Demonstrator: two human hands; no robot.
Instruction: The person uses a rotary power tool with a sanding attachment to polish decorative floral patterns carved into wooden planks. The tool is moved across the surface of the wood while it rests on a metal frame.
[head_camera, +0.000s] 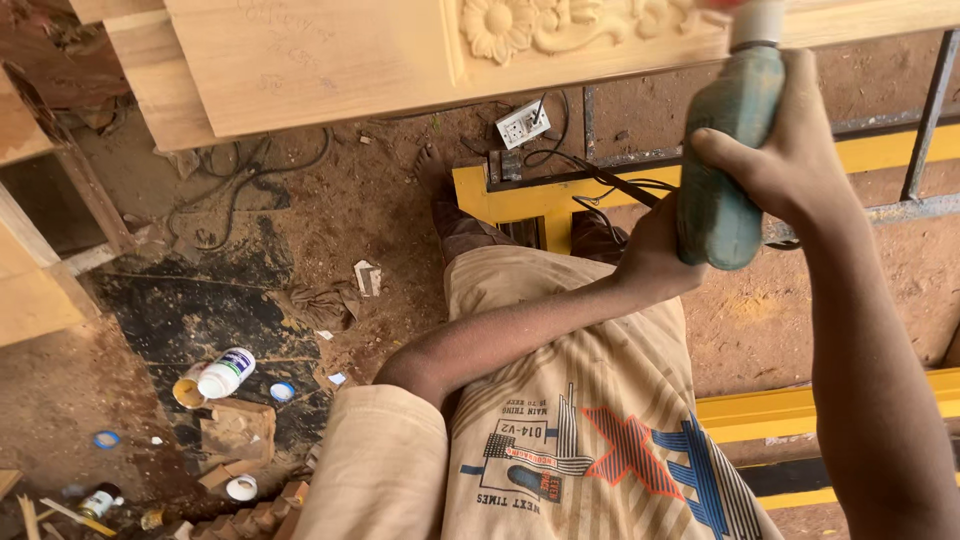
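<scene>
Closest in: beige printed T-shirt (590, 450) filling the bottom of the view, directly below the green power tool (722, 150).

Just above the shirt, both hands clamped on that tool. Right hand (790, 150) wrapped around the tool's right side, fingers (722, 148) curled across the green barrel, grip tight. Left hand (655, 255) pressed against the tool's lower left, cupping the rounded butt end, forearm stretching down-left from it across the shirt. Tool upright, white collar at its top touching the lower edge of the carved wooden panel (420, 60).

Down past the tool, floor level: yellow metal frame (500, 200) to the tool's left and behind it, black cable (620, 185) trailing from the tool toward a white electrical socket (523, 124) lying on the dirt, up-left of the tool. A bare foot (432, 170) beside the frame, left of the tool.

Well left and below the tool: white plastic bottle (226, 372) lying on its side on a dark stained patch, a blue-and-white cap (282, 391) just beside it, wood offcuts (238, 432) near.

Farthest, along the top: the pale panel, a carved flower (498, 27) left of the tool's tip.
</scene>
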